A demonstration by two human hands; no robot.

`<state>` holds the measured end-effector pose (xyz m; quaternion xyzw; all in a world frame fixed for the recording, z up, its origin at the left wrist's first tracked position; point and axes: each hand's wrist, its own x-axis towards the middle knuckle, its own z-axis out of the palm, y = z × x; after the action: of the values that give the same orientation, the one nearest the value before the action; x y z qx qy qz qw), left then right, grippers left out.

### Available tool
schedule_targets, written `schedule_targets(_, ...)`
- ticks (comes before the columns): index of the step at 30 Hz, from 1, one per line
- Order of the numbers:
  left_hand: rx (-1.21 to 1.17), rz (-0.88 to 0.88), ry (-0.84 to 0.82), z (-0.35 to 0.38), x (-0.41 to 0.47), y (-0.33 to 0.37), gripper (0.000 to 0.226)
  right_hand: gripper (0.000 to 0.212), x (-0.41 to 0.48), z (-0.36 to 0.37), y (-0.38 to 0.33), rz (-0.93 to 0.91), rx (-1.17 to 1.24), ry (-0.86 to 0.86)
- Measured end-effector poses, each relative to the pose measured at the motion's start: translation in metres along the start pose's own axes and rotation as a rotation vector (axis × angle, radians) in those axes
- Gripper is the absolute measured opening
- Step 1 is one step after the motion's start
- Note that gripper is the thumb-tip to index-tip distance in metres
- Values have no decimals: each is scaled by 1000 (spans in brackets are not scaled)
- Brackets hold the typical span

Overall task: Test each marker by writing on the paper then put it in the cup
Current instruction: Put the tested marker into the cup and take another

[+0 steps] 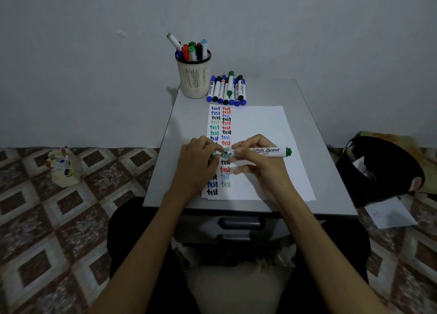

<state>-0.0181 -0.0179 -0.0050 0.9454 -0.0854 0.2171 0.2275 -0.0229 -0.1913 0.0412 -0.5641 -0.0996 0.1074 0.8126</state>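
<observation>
A white sheet of paper [260,129] lies on the small grey table [179,153], with two columns of the word "test" in several colours down its left side. Over the paper my right hand [257,157] grips the barrel of a green whiteboard marker [272,151] lying sideways, its green end pointing right. My left hand [201,162] pinches the marker's green cap at the left end; whether the cap is on or off is hidden by my fingers. A cream mesh cup [194,77] with several markers stands at the table's far left. A row of loose markers [227,89] lies beside it.
A small box of markers [63,167] sits on the patterned tile floor to the left. A black bin [380,169] and a loose sheet of paper [390,214] lie on the floor to the right. The table has drawers below its front edge.
</observation>
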Motion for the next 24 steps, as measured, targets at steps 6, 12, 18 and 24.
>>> schedule_targets(6, 13, -20, -8, -4, 0, 3, 22, 34, -16, 18, 23, -47, -232, 116)
schedule_targets(12, 18, -30, -29, -3, -1, 2, 28, 34, -23, 21, 31, -124, -448, 126)
schedule_targets(18, 13, -54, -32, -2, -2, 2, 23, 36, -23, 21, 31, -127, -482, 112)
schedule_targets(24, 8, -62, -28, -2, -3, 3, 21, 35, -24, 25, 32, -138, -563, 56)
